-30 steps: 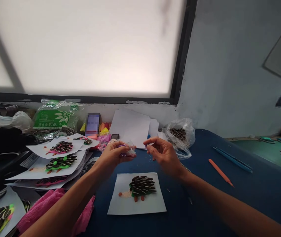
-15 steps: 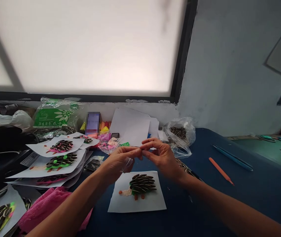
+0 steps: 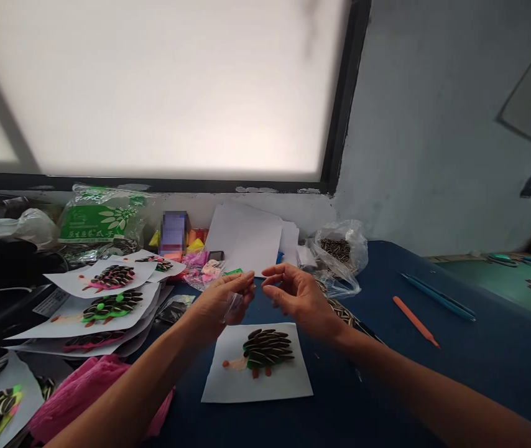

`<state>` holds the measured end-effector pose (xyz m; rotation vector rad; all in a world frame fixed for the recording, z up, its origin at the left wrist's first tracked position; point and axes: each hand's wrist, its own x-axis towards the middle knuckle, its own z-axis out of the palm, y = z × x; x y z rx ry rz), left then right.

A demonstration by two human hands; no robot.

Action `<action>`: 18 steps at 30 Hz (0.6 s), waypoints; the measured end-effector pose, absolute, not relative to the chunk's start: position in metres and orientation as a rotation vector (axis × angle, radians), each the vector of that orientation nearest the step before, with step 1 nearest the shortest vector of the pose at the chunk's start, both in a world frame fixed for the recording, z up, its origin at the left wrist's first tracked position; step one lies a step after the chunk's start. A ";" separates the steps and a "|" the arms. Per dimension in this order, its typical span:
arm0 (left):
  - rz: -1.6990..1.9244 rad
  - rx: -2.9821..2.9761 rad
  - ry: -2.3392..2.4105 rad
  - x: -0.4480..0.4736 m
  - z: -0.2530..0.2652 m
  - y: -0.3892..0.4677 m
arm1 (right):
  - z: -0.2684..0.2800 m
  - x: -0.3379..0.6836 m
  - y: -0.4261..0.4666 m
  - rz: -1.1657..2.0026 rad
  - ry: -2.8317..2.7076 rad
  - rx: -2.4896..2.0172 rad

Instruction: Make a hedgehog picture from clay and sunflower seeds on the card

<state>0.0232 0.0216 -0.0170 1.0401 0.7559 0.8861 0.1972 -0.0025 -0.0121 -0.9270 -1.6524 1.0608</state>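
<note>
My left hand (image 3: 230,300) is closed, thumb and forefinger pinched together over the table. Its curled lower fingers hold a crumpled clear plastic wrapper (image 3: 232,305); anything between the fingertips is too small to make out. Just to the right, my right hand (image 3: 296,295) is empty, its fingers curved and thumb apart. Below both hands lies a white paper card (image 3: 288,384) bearing a hedgehog picture (image 3: 268,353), with a green clay body, sunflower seeds as spines, a pale snout, and a brown nose and feet.
Finished-looking hedgehog cards (image 3: 111,279) are stacked at left beside a pink cloth (image 3: 76,398). Behind stand white paper sheets (image 3: 244,239), colourful clay packets (image 3: 195,261) and a bag of sunflower seeds (image 3: 337,249). An orange tool (image 3: 415,320) and blue tweezers-like tool (image 3: 438,297) lie right.
My hands have come apart: the fingertips met before, and now a small gap lies between them. The right fingers have loosened. The hedgehog card stays in place.
</note>
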 end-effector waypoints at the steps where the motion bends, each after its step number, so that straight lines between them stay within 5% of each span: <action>1: 0.880 1.058 0.762 0.023 -0.017 0.021 | -0.012 0.198 -0.002 1.071 -1.655 -0.925; 18: 0.726 1.317 0.757 0.017 -0.013 0.017 | -0.010 0.204 -0.001 0.928 -1.811 -0.866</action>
